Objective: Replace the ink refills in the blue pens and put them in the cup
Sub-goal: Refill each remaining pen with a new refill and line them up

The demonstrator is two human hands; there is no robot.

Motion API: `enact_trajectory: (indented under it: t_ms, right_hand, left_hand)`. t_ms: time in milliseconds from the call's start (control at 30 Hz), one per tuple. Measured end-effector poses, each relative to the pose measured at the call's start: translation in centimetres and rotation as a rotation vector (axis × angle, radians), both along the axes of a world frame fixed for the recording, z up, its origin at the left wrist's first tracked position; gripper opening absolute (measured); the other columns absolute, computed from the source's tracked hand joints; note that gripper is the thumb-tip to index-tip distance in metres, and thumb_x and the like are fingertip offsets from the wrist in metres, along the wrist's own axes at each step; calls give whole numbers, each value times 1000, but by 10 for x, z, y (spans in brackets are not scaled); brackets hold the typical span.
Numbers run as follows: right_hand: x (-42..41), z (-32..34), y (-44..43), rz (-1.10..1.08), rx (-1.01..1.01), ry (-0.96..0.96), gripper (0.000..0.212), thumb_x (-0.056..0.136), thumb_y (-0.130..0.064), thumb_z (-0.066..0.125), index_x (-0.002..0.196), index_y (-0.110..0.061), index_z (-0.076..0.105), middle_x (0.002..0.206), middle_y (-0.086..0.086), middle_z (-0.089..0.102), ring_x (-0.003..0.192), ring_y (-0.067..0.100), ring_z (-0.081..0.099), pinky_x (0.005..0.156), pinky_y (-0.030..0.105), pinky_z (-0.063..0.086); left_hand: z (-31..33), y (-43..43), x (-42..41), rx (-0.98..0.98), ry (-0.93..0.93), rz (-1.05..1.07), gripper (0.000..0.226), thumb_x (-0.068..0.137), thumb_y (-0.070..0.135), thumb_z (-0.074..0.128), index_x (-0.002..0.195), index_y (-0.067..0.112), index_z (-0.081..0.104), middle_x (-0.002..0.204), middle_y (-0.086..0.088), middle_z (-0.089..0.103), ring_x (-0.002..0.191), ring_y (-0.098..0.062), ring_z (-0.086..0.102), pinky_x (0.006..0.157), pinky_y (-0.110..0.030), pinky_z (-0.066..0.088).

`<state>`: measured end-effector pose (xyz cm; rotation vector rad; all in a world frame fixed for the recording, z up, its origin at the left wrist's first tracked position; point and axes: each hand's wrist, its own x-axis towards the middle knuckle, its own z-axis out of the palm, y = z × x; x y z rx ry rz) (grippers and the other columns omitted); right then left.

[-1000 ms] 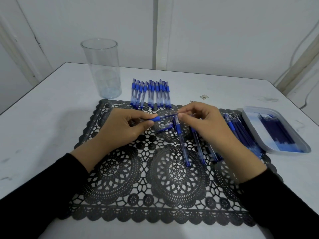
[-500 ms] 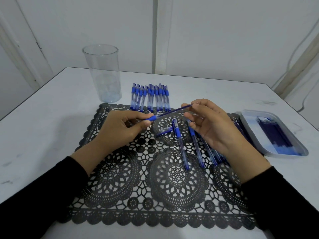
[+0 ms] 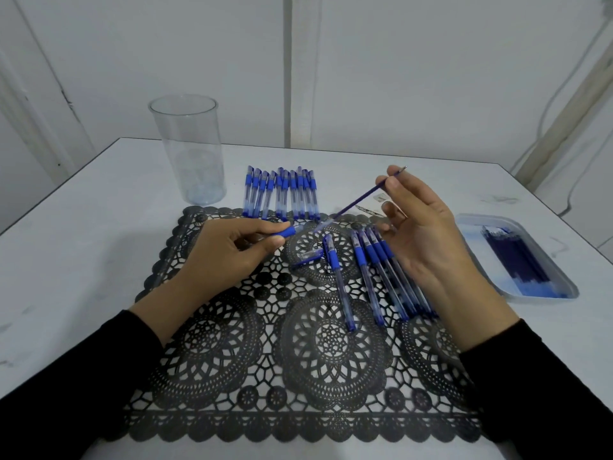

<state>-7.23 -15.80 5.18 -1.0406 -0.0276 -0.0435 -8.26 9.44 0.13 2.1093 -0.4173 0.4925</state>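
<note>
The clear plastic cup point(image 3: 187, 151) is standing upright at the far left of the table point(image 3: 83, 244), its mouth opening upward, with a strip of bare tabletop running between it and the row of blue pens point(image 3: 280, 194). Loose pens point(image 3: 374, 277) and a pen cap point(image 3: 306, 257) are crowding the middle of the black lace mat point(image 3: 298, 393), and the refill tray point(image 3: 544, 298) is taking up the right edge. The left hand point(image 3: 225, 254), gripping a pen barrel point(image 3: 285, 232), and the right hand point(image 3: 421, 234), pinching a slanting refill point(image 3: 361, 200), are hovering over the mat's far half, leaving its near half open.

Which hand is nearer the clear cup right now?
Left. The left hand, gripping a pen barrel, is over the mat, in front and right of the cup. The right hand, pinching the refill, is raised farther right, toward the tray.
</note>
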Motion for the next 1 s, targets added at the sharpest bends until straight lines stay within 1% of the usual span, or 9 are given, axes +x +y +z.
enact_trajectory:
  t_ms: [100, 233, 367, 467, 567, 600, 733, 833, 1000]
  right_hand:
    - [0, 7, -11, -58, -88, -8, 22, 79, -19, 72, 100, -22, 73, 97, -5, 71, 68, 7, 50, 57, 21, 37]
    - [-1, 15, -33, -156, -427, -40, 14, 85, -23, 72, 99, -22, 76, 107, -6, 73, 71, 6, 52, 60, 19, 36]
    - [-1, 24, -60, -254, -615, -70, 17, 84, -17, 74, 100, -12, 76, 101, -6, 75, 77, -7, 65, 60, 7, 44]
    - [-2, 24, -82, -365, -724, -102, 17, 82, -17, 77, 99, -16, 76, 85, 1, 75, 81, 3, 69, 68, 8, 49]
    - [-4, 21, -100, -426, -866, -105, 12, 83, -18, 76, 94, -12, 76, 74, 6, 69, 56, 0, 61, 57, 11, 46]
    - [-4, 18, -104, -428, -908, -82, 11, 83, -18, 76, 92, -12, 77, 74, 3, 70, 55, 0, 62, 57, 12, 47]
    - [4, -2, -113, -409, -1116, 88, 6, 77, -30, 80, 78, -25, 78, 78, -8, 74, 81, 9, 69, 82, 34, 57]
    - [10, -15, -109, -437, -1361, 170, 13, 77, -41, 76, 69, -32, 72, 73, -13, 70, 81, 11, 68, 75, 33, 55]
    - [12, -23, -97, -464, -1704, 165, 13, 84, -41, 66, 91, -35, 74, 90, -10, 74, 90, 15, 67, 69, 28, 49]
  left_hand:
    - [3, -8, 1, 8, -11, -5, 30, 85, 18, 75, 111, 32, 70, 84, 19, 73, 75, -7, 69, 69, -12, 52]
    - [8, -29, 2, 3, -60, -40, 29, 87, 16, 74, 113, 26, 71, 77, 5, 75, 66, -15, 67, 65, -19, 54]
    - [11, -60, 6, 44, -106, -77, 27, 86, 12, 75, 113, 16, 74, 93, 13, 73, 76, 11, 65, 68, -2, 46]
    - [9, -87, 11, 27, -182, -145, 26, 85, 8, 77, 110, 8, 75, 100, 6, 74, 86, 11, 66, 75, -5, 49]
    - [8, -110, 16, -6, -79, -175, 24, 87, 14, 76, 110, 15, 76, 98, 8, 75, 91, 0, 69, 78, -16, 55]
    - [8, -118, 17, 4, -36, -169, 23, 88, 17, 75, 111, 18, 76, 97, 9, 75, 90, -2, 68, 79, -20, 56]
    - [13, -147, 23, 43, 119, -115, 24, 91, 23, 71, 115, 22, 74, 105, 4, 74, 92, -8, 64, 91, -26, 54]
    - [16, -161, 28, 65, 205, -66, 24, 92, 24, 70, 116, 23, 74, 110, 4, 72, 94, -7, 62, 97, -27, 51]
    - [16, -172, 32, 104, 246, -29, 23, 91, 27, 71, 114, 26, 74, 100, 9, 71, 95, -8, 62, 94, -25, 50]
